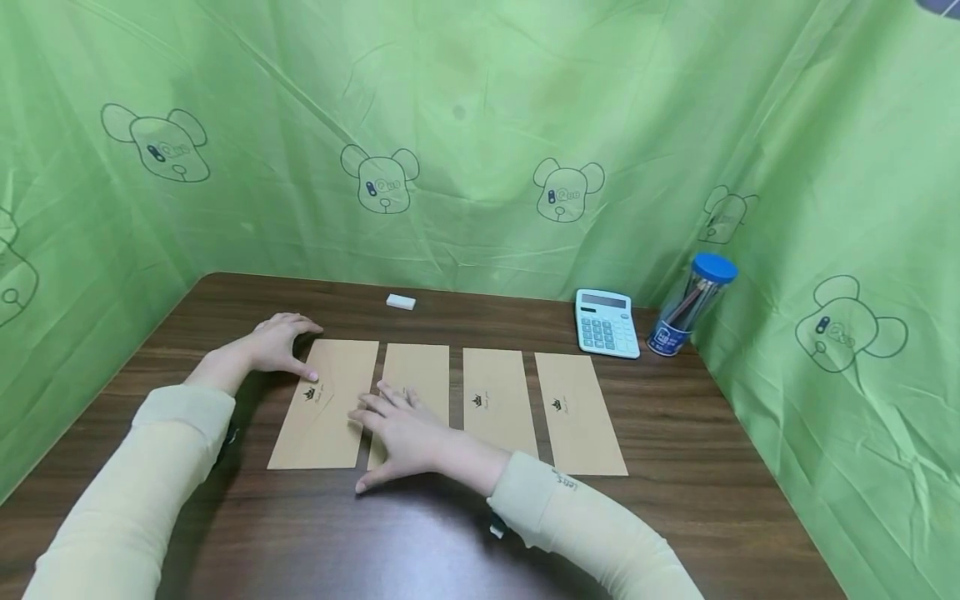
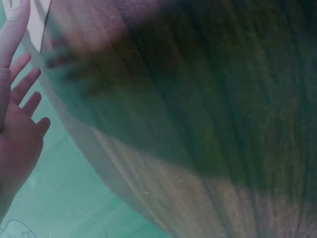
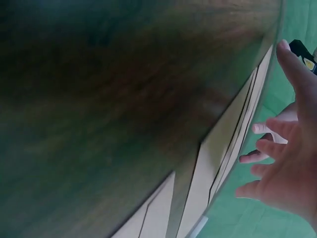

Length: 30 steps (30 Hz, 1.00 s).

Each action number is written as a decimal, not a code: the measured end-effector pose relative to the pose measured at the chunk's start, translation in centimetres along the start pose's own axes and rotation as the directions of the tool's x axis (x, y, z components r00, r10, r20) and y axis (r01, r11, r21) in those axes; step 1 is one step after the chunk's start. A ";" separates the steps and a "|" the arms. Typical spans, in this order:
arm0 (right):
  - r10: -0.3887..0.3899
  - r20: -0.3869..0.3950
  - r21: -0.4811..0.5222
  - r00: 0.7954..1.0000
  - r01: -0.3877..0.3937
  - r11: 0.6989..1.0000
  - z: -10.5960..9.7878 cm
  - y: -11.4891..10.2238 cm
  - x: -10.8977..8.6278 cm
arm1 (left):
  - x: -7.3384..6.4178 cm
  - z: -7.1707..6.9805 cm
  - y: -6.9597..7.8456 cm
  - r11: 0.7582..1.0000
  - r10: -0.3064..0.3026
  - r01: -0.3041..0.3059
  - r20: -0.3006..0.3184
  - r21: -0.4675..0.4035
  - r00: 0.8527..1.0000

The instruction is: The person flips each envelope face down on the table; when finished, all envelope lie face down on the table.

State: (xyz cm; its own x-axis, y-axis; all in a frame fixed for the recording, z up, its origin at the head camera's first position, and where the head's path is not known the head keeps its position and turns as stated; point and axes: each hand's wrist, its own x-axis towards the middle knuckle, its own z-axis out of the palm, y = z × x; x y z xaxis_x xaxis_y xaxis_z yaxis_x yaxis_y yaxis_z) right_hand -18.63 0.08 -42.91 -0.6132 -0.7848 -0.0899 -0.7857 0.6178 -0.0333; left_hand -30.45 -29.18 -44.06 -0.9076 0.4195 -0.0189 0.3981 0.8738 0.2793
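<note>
Several tan paper envelopes with small crown prints lie in a row on the dark wood table. My left hand (image 1: 281, 343) is at the left edge of the leftmost envelope (image 1: 333, 425), thumb over its edge and fingers spread beyond. With fingers spread, my right hand (image 1: 408, 437) covers part of the second envelope (image 1: 416, 367), its fingertips reaching the leftmost one's right edge. A third envelope (image 1: 498, 408) and the rightmost envelope (image 1: 581, 417) lie to the right. In the wrist views, the left hand (image 2: 20, 129) and right hand (image 3: 290, 168) show extended fingers, gripping nothing.
A white block like an eraser (image 1: 401, 302) lies near the table's back edge. At the back right are a light blue calculator (image 1: 606, 323) and a clear blue-lidded jar (image 1: 692, 304) holding pen-like sticks. A green curtain (image 1: 465, 100) with bear-head drawings surrounds the table (image 1: 300, 542).
</note>
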 end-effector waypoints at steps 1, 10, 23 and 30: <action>-0.005 0.013 -0.005 1.000 0.005 1.000 0.1 -0.1 0.1 | 0.0 0.2 -0.1 1.000 0.000 0.000 0.004 -0.004 1.000; -0.014 0.074 -0.031 0.997 0.017 0.999 0.8 -0.3 0.1 | -0.2 0.8 -1.0 0.995 0.021 -0.021 -0.001 -0.102 1.000; -0.003 0.064 -0.008 0.998 0.004 1.000 1.0 -0.6 0.0 | 0.7 0.1 -0.7 0.975 -0.023 0.022 -0.003 -0.219 1.000; 0.009 0.070 0.012 0.997 -0.010 1.000 0.8 -0.8 -0.1 | 0.7 -1.5 -0.6 0.943 0.014 -0.010 0.009 -0.333 1.000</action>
State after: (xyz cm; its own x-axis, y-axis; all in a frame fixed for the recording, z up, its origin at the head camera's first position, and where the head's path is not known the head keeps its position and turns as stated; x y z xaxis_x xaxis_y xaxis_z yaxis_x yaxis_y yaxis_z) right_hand -17.89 -0.26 -43.64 -0.6129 -0.7738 -0.1599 -0.7787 0.6259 -0.0439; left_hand -31.48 -29.79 -42.77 -0.9007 0.4338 -0.0234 0.3402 0.7380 0.5828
